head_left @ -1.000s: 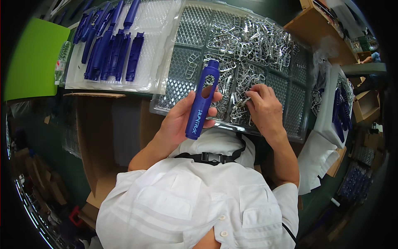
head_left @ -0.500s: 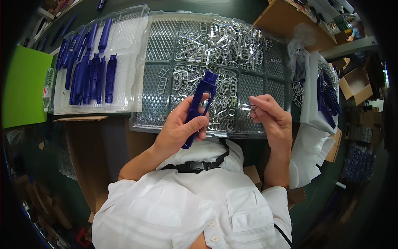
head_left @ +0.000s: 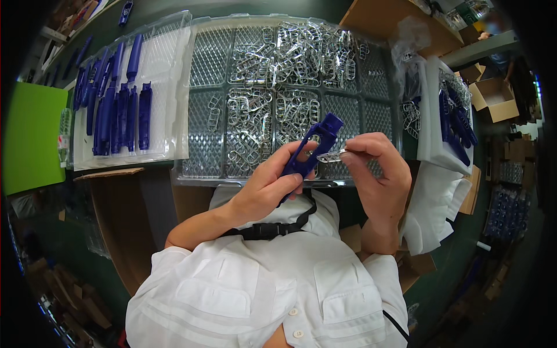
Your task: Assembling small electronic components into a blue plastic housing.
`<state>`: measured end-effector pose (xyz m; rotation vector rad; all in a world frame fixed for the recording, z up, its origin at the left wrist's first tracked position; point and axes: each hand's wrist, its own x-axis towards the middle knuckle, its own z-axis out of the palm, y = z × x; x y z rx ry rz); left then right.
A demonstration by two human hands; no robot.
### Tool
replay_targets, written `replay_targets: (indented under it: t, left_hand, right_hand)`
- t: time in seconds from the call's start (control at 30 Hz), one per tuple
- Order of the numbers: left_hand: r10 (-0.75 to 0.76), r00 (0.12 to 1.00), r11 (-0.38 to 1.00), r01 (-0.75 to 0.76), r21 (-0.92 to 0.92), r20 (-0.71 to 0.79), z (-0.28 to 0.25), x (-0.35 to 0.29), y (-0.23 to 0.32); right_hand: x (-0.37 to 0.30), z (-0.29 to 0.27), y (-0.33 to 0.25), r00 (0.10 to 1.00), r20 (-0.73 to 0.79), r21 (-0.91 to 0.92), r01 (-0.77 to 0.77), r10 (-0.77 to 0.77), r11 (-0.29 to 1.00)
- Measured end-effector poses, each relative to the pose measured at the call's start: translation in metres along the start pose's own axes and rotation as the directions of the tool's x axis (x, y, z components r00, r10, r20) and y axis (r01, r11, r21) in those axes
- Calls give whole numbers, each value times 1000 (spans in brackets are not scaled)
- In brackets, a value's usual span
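Note:
My left hand (head_left: 268, 184) is closed round a blue plastic housing (head_left: 328, 129), long and narrow with an oval opening, its notched end tilted up to the right. Between the thumb and fingers of my right hand (head_left: 380, 168) is a small silvery metal frame (head_left: 332, 156). The frame's free end lies at the right edge of the housing; whether they touch I cannot tell. Both hands are over the near edge of a clear compartment tray (head_left: 200, 133), where many similar metal frames (head_left: 249, 116) lie in loose heaps.
To the left, a second clear tray (head_left: 168, 110) bears several blue housings (head_left: 145, 116). Beside it stand a plastic bottle (head_left: 64, 133) and a green board (head_left: 32, 133). On the right is a white foam box (head_left: 429, 110) with blue parts and metal frames. An open cardboard box (head_left: 493, 98) lies beyond.
My left hand has tilted the housing further to the right. The metal frame in my right hand has come up close to it. The whole view has shifted slightly.

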<state>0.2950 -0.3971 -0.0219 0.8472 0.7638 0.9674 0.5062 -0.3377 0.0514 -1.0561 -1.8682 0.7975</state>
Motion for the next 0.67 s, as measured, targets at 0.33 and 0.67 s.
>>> replay_targets:
  t: [0.33, 0.67]
  left_hand:
    - [85, 995, 982, -75, 173, -46, 4, -7, -2]
    - [55, 998, 983, -52, 175, -13, 0, -9, -7]
  right_hand:
    - [8, 15, -10, 985, 117, -272, 154, -126, 950]
    - [2, 29, -2, 988, 145, -275, 85, -46, 958]
